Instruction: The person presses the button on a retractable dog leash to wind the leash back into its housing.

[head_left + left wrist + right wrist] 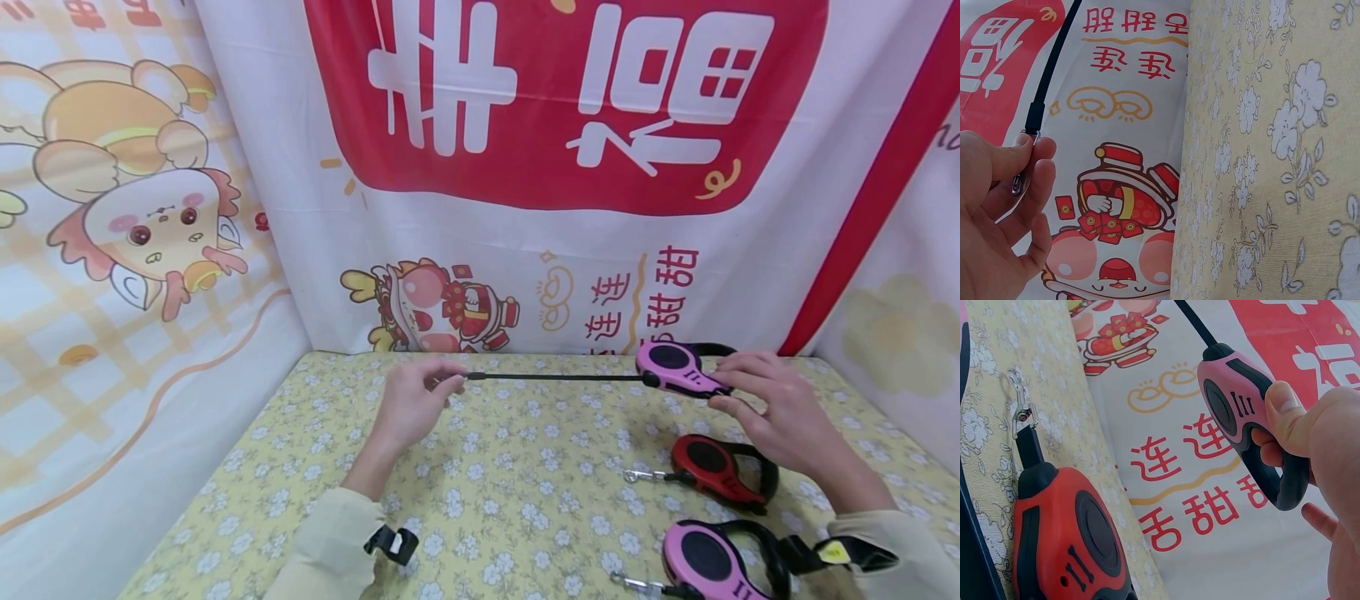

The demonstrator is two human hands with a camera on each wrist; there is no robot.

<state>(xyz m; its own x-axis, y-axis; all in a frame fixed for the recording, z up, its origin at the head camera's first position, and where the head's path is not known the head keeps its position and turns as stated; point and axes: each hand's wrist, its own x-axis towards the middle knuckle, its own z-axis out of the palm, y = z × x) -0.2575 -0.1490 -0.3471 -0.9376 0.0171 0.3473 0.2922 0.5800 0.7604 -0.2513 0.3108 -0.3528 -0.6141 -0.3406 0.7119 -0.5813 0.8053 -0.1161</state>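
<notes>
My right hand (780, 412) grips a pink and black retractable dog leash (670, 358) by its handle, held up over the back of the table. A black strap (562, 377) runs straight and taut from its nozzle across to my left hand (414, 400). In the left wrist view, the thumb and fingers of that hand pinch the metal clip (1017, 183) at the strap's end, partly hidden by the fingers. Below my right hand a red and black retractable leash (705, 462) lies on the table, its metal clip (1022, 415) pointing left.
A second pink leash (701, 554) lies nearest the front, below the red one, with its clip also to the left. The table has a yellow flowered cloth (480, 500). Printed white and red curtains (465, 217) hang behind it and at both sides.
</notes>
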